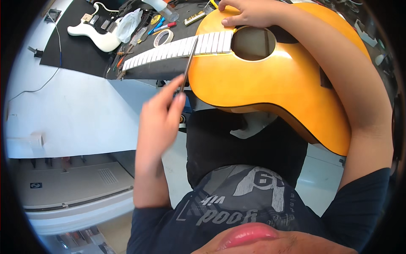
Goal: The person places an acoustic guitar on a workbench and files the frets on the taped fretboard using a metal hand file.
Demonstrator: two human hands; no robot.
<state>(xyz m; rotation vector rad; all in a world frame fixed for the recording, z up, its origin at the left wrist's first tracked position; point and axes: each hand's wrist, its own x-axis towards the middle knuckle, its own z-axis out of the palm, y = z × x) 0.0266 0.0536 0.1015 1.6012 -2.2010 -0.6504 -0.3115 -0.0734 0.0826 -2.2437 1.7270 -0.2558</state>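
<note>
An orange acoustic guitar (292,80) lies across my lap and the bench edge, its neck pointing left, with white strips (167,48) along the fretboard. My left hand (160,114) grips a long thin metal tool (189,63), probably a file, whose far end crosses the fretboard near the body; the hand is slightly blurred. My right hand (239,13) lies on the upper edge of the guitar top above the soundhole (253,48), fingers apart, its forearm reaching over the body.
On the dark bench (57,42) are a white electric guitar body (99,38), a tape roll (163,39), pens (163,27), a clear bottle (169,12) and assorted small tools. A pale surface (72,110) with a thin cable is at left, a beige appliance (76,182) below it.
</note>
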